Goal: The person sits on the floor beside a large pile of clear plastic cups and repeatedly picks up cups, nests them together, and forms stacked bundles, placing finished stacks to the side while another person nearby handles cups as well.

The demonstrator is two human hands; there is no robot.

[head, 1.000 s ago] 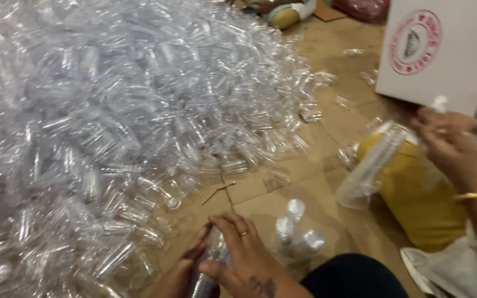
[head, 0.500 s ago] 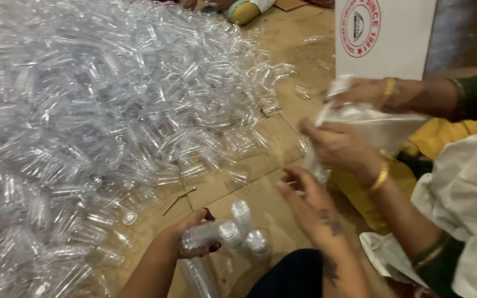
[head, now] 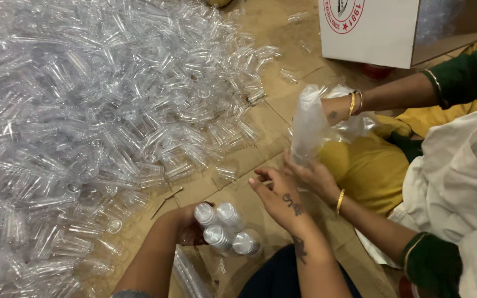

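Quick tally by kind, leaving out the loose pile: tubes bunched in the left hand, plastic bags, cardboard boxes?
Clear tubes in left hand: 4
Plastic bag held by the co-worker: 1
White cardboard box: 1
Total: 6

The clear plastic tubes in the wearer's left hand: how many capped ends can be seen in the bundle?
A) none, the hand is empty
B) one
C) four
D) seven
C: the left hand grips a bundle of clear plastic tubes whose four round ends point up at the camera, two above and two below, over the cardboard floor.
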